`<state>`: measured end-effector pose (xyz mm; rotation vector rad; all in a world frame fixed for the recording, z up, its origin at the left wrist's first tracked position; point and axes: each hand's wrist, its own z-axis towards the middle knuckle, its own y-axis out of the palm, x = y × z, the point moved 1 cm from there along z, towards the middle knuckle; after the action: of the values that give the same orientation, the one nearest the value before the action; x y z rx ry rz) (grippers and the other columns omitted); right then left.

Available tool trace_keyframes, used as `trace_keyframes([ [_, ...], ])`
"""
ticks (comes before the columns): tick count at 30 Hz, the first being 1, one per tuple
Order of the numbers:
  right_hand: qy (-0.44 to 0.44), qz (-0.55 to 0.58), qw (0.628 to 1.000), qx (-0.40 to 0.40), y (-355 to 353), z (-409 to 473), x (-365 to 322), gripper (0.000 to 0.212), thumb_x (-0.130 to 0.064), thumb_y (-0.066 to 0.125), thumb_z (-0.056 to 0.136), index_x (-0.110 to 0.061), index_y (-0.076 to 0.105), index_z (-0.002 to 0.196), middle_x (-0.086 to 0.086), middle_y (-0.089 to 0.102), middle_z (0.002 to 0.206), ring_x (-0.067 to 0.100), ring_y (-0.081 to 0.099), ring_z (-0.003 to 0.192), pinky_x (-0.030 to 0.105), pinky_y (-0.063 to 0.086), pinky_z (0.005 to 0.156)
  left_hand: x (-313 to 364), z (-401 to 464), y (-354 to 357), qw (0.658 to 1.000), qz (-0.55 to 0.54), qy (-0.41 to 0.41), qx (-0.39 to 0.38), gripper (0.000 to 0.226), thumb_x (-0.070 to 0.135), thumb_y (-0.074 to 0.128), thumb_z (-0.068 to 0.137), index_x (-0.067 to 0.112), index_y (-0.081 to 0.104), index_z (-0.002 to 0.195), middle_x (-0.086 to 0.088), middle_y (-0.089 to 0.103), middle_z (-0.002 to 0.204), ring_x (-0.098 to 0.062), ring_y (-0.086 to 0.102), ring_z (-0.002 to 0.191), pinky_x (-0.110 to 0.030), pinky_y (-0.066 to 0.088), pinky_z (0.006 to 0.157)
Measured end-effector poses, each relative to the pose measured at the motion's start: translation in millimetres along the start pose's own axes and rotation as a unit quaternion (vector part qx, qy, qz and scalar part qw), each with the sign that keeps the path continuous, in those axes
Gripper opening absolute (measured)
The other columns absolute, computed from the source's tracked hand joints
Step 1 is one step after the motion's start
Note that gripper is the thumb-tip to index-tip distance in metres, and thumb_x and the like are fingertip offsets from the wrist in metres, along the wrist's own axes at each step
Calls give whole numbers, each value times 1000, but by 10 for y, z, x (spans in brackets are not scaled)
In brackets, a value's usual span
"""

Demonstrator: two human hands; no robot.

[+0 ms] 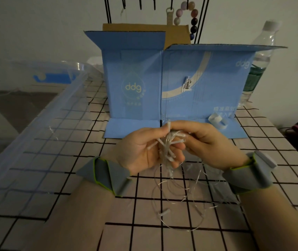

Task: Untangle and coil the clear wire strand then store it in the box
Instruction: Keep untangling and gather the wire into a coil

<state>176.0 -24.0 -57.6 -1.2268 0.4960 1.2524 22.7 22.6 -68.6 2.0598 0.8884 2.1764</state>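
Note:
A bunch of clear wire strand (pixel 168 147) with small white tube-like bulbs sits between both hands above the checked tablecloth. My left hand (pixel 144 151) grips the bunch, its fingers curled round it. Fingertips of my right hand (pixel 206 142) pinch the top of the same bunch. Loose loops of the wire (pixel 180 200) hang down and lie on the cloth below the hands. The blue cardboard box (pixel 135 78) stands open just behind the hands, its flaps spread.
A clear plastic bin lid (pixel 36 133) lies at the left. A plastic water bottle (pixel 258 62) stands at the right behind the box. A curl of tape (pixel 218 121) lies on the box's lower flap. A black rack with a bead string (pixel 193 19) rises behind.

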Motion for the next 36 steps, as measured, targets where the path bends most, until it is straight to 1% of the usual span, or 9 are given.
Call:
trace_keyframes([
  [5,40,78,995,56,-59,-5,12,23,-7,48,88,-13,49,111,-8,62,63,-2,48,48,7,35,48,8,13,17,999,-29,23,3,21,26,52,81,12,67,79,-3,66,67,-15,61,62,-26,51,70],
  [10,45,8,996,78,-30,21,62,7,-14,57,84,-10,56,90,1,66,80,4,62,70,20,51,64,9,51,29,995,-21,8,97,22,21,39,69,12,55,57,-3,47,46,-13,40,39,-31,36,59],
  [14,46,-6,996,75,12,28,66,24,-24,60,80,-3,56,92,16,65,89,26,63,83,43,51,76,1,72,32,990,17,-12,139,48,55,66,70,20,48,43,6,34,36,-5,24,30,-25,23,48],
  [17,52,13,995,78,-5,34,58,20,-25,63,81,-8,59,90,14,65,81,17,57,73,38,49,66,12,78,79,984,1,20,174,46,35,65,78,20,44,39,7,32,33,-3,22,25,-20,19,40],
  [19,66,32,994,76,-38,26,52,16,-26,63,79,-12,60,87,-2,62,68,5,52,61,20,44,57,37,75,70,981,-61,34,183,41,34,56,75,19,41,39,5,38,34,-2,21,22,-18,17,36],
  [23,107,21,994,26,-108,-6,51,16,-6,66,78,-20,60,85,-6,64,75,9,57,71,17,48,69,121,43,25,964,-143,94,202,47,33,44,77,18,38,33,-11,65,55,-2,29,21,-13,26,29],
  [28,148,-26,988,38,-116,-9,82,16,-6,59,85,-21,62,90,-1,68,85,11,62,83,26,49,83,216,-36,43,935,-203,193,219,48,30,43,78,14,38,33,-14,73,74,-12,69,57,-16,52,47],
  [32,145,-81,982,86,-157,-3,36,14,-13,55,89,-22,65,90,-2,69,96,4,61,93,14,45,84,237,-43,2,915,-209,260,227,53,28,38,87,15,42,37,-12,74,83,-18,72,80,-26,58,72],
  [36,155,-69,981,90,-196,9,-74,30,4,51,85,-23,64,85,-8,68,86,-1,62,82,8,46,72,245,-29,17,907,-176,287,252,63,26,28,97,18,45,37,-9,75,86,-20,71,89,-29,55,84],
])
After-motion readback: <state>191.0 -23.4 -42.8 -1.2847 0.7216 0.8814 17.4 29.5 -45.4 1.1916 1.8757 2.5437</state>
